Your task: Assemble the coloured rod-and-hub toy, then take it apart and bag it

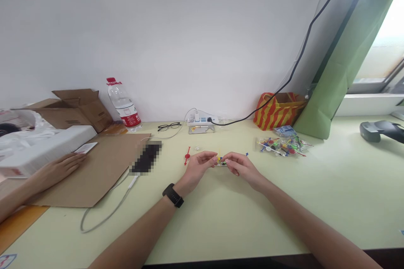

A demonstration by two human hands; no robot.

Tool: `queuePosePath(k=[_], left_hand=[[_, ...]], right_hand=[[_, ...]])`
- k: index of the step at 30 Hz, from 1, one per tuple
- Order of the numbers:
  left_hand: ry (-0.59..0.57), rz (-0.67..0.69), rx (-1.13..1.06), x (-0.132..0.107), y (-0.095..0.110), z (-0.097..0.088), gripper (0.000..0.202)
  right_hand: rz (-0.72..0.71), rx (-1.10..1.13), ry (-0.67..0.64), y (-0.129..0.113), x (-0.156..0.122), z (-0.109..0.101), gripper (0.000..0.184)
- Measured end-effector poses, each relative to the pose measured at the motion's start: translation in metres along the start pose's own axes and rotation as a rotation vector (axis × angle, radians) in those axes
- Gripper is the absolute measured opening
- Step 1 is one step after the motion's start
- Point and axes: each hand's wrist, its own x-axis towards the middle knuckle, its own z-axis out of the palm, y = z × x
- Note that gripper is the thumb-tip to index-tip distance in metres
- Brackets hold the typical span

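Over the middle of the table, my left hand and my right hand are close together, fingertips facing each other. Each has its thumb and fingers pinched. Small plastic parts in yellow, blue and green show between the fingertips, too small and covered to name. A red arrow-shaped plastic piece lies to the left of my left hand. Just behind my right hand, the tip of a blue plastic piece peeks out. A small whitish bit lies behind my left hand.
A clear bag of coloured plastic parts lies to the right, before a striped bag. Behind are a power strip and glasses. A blurred dark device, cardboard, a bottle and another person's hand are left.
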Motion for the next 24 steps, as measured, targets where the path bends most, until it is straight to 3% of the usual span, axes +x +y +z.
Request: queuePosePath(k=[6,9,11,13,24], left_hand=[[0.044,-0.005,-0.010,0.001,-0.001,0.000,0.038],[0.075,0.025,0.003,0.002,-0.001,-0.001,0.038],[0.098,0.031,0.009,0.003,-0.001,-0.002,0.038],[0.103,0.028,0.013,0.003,-0.001,-0.002,0.038],[0.039,0.029,0.039,0.001,-0.002,0.000,0.039]], right_hand=[[0.118,0.223,0.163,0.006,0.004,-0.003,0.045],[0.249,0.340,-0.025,0.001,0.001,-0.006,0.047],[0.220,0.387,-0.178,-0.005,-0.003,-0.008,0.068],[0.133,0.427,-0.204,-0.010,-0.006,-0.010,0.077],[0.155,0.420,-0.102,0.003,0.004,-0.009,0.049]])
